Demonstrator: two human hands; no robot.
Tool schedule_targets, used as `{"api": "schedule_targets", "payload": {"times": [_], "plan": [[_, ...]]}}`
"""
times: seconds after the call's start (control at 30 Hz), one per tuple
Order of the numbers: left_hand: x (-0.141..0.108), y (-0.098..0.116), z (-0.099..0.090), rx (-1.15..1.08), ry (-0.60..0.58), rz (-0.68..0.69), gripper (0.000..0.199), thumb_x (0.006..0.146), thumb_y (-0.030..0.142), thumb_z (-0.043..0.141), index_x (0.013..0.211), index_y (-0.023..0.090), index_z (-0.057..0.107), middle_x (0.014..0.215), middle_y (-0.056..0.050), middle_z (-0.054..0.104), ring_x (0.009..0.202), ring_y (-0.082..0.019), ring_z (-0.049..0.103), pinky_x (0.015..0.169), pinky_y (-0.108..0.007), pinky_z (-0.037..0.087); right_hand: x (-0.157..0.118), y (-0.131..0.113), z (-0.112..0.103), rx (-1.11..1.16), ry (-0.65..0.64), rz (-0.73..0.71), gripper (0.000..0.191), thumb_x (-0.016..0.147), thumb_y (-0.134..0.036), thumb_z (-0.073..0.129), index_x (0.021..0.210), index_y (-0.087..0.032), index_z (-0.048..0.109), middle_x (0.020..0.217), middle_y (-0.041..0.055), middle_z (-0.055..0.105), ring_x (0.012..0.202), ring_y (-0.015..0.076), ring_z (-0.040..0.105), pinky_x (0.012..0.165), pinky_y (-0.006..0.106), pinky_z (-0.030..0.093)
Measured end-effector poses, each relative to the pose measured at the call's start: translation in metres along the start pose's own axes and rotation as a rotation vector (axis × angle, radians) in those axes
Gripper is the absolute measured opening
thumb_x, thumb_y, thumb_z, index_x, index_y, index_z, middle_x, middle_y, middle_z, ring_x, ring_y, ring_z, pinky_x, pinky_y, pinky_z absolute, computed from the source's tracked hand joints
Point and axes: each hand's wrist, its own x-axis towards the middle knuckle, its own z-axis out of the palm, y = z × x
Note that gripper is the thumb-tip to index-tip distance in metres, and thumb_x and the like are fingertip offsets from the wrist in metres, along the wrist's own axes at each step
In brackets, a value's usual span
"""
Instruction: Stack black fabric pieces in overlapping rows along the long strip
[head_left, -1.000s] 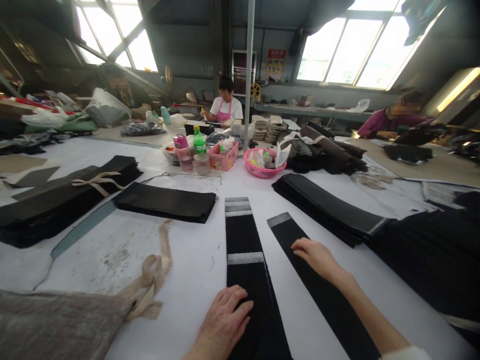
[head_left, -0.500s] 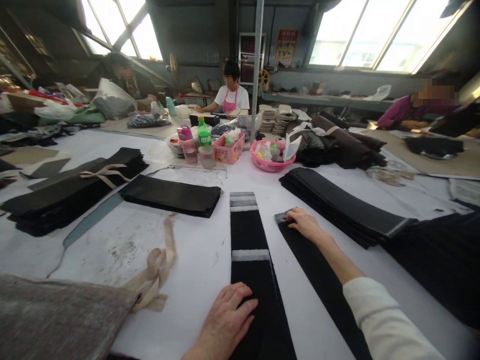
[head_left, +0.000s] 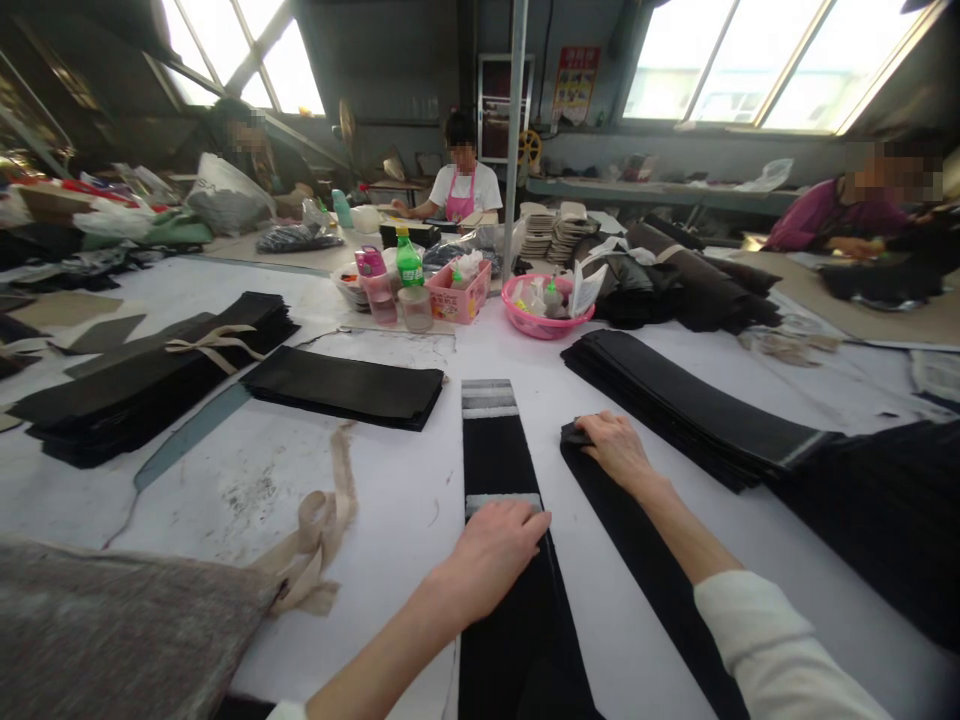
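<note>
A long black strip (head_left: pixel 499 450) with pale bands near its far end lies on the white tabletop (head_left: pixel 397 540). My left hand (head_left: pixel 495 555) rests on this strip just below the second pale band, its fingers bent together; what they hold, if anything, is hidden. To the right lies another long black strip (head_left: pixel 637 540), and my right hand (head_left: pixel 611 445) grips its far end, which looks slightly crumpled under the fingers.
A black stack (head_left: pixel 690 405) lies at right, a smaller one (head_left: pixel 345 388) at left beside a tied bundle (head_left: pixel 157 375). A pink basket (head_left: pixel 544 315), bottle (head_left: pixel 409 262) and metal pole (head_left: pixel 515 140) stand ahead. Grey cloth (head_left: pixel 127 630) lies near left. Three people sit beyond.
My left hand has moved forward along the banded strip to the second pale band. The far end of the right strip has shifted slightly right and is now bunched under my right hand.
</note>
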Motion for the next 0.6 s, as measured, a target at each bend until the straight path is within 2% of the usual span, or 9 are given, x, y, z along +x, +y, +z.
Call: {"api": "schedule_targets", "payload": {"times": [0.07,0.17,0.27,0.4,0.5,0.6], "plan": [[0.037,-0.007,0.006,0.107,0.065,-0.024,0.036,0.085,0.016,0.056,0.12,0.023,0.049,0.095,-0.004,0.057,0.086,-0.022,0.054,0.074,-0.034,0.045,0.0,0.001,0.003,-0.009,0.015,0.001,0.021,0.077,-0.013,0.068,0.094,-0.023,0.059,0.091,0.0031,0.063,0.094,0.0233,0.051,0.076,0.033,0.034],[0.089,-0.018,0.019,0.183,0.157,-0.091,0.044,0.085,0.011,0.053,0.126,0.024,0.046,0.101,-0.007,0.056,0.093,-0.023,0.054,0.074,-0.033,0.044,-0.004,0.0,0.006,-0.017,0.037,0.016,0.015,0.077,-0.012,0.068,0.084,-0.022,0.06,0.091,0.0039,0.061,0.094,0.0237,0.051,0.075,0.033,0.035],[0.122,-0.025,0.029,0.18,0.192,-0.124,0.04,0.087,0.02,0.056,0.126,0.024,0.046,0.107,-0.009,0.055,0.099,-0.024,0.053,0.078,-0.035,0.043,-0.008,0.0,0.01,-0.016,0.06,0.036,0.015,0.077,-0.01,0.066,0.081,-0.022,0.058,0.093,0.0034,0.061,0.093,0.0229,0.051,0.074,0.032,0.035],[0.134,-0.027,0.034,0.153,0.232,-0.163,0.041,0.085,0.032,0.062,0.122,0.022,0.046,0.106,-0.007,0.053,0.098,-0.023,0.053,0.082,-0.035,0.043,-0.011,-0.001,0.014,-0.006,0.089,0.068,0.016,0.078,-0.009,0.064,0.085,-0.021,0.056,0.094,0.0035,0.062,0.092,0.0228,0.051,0.074,0.033,0.036],[0.134,-0.026,0.035,0.135,0.249,-0.157,0.044,0.086,0.031,0.061,0.126,0.023,0.043,0.104,-0.005,0.053,0.096,-0.021,0.052,0.083,-0.033,0.043,-0.012,0.0,0.016,0.011,0.107,0.073,0.017,0.079,-0.008,0.062,0.087,-0.022,0.057,0.097,0.0035,0.063,0.094,0.0229,0.05,0.074,0.033,0.037],[0.137,-0.024,0.036,0.133,0.239,-0.113,0.036,0.085,0.027,0.063,0.118,0.027,0.05,0.108,-0.004,0.052,0.101,-0.021,0.05,0.085,-0.032,0.042,-0.014,0.0,0.019,0.035,0.127,0.08,0.018,0.079,-0.007,0.06,0.087,-0.023,0.058,0.102,0.0036,0.063,0.096,0.0228,0.05,0.075,0.033,0.038]]}}
